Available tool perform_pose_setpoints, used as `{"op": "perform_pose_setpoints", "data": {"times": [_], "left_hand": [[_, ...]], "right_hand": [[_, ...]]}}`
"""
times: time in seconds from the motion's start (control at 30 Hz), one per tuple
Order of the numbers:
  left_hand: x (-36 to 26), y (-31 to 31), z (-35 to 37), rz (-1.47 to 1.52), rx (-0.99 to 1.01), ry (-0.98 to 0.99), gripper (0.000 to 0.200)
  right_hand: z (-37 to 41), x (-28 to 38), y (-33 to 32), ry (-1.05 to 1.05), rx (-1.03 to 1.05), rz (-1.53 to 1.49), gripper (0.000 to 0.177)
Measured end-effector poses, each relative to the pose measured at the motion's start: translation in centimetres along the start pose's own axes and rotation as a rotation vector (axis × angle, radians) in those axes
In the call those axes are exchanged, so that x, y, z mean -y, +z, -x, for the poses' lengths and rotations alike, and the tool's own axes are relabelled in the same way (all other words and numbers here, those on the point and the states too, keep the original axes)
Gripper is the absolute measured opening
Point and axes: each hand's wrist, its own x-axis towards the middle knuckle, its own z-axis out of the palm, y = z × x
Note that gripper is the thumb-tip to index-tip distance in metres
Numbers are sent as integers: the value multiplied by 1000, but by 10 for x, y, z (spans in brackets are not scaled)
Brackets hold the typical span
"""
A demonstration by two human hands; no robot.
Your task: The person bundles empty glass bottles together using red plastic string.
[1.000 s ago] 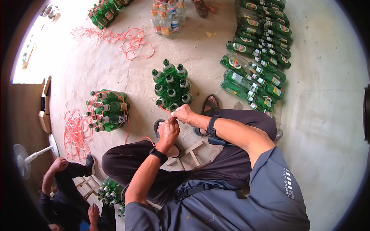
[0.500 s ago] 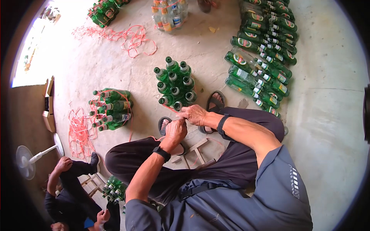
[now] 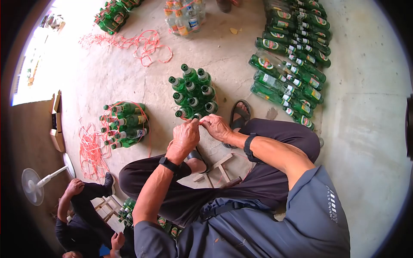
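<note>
Right in front of me a cluster of green glass bottles (image 3: 192, 88) stands upright on the floor, necks up. Red plastic string runs around it low down, mostly hidden by the bottles. At the cluster's near side, my left hand (image 3: 185, 138) and my right hand (image 3: 216, 128) meet with fingertips almost touching. Both are closed in a pinch, with a bit of red string (image 3: 201, 122) between them. The hands cover part of the nearest bottle.
A tied bottle bundle (image 3: 125, 124) lies to the left beside tangled red string (image 3: 92, 150). Rows of green bottles (image 3: 286, 77) lie at right. Farther back stands a bundle of clear bottles (image 3: 185, 19). A wooden stool (image 3: 221, 170) is below me; another person (image 3: 81, 219) sits at lower left, near a fan (image 3: 32, 185).
My left hand has moved up and to the left, toward the bottles, and turned more back-up. My right hand stays close to the cluster, still pinching. The view has shifted slightly.
</note>
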Motion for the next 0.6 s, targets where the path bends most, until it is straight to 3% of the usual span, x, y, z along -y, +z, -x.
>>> {"op": "perform_pose_setpoints", "data": {"times": [0.3, 0.37, 0.6], "left_hand": [[2, -30, -10, -103, 34, -10, 10], [16, -41, -14, -80, 41, -6, 12], [48, -105, -54, -145, 58, 296, 10]], "right_hand": [[3, 19, 21, 159, -269, -67, 24], [1, 23, 22, 301, -259, -136, 26], [-6, 3, 27, 354, -376, -179, 25]]}}
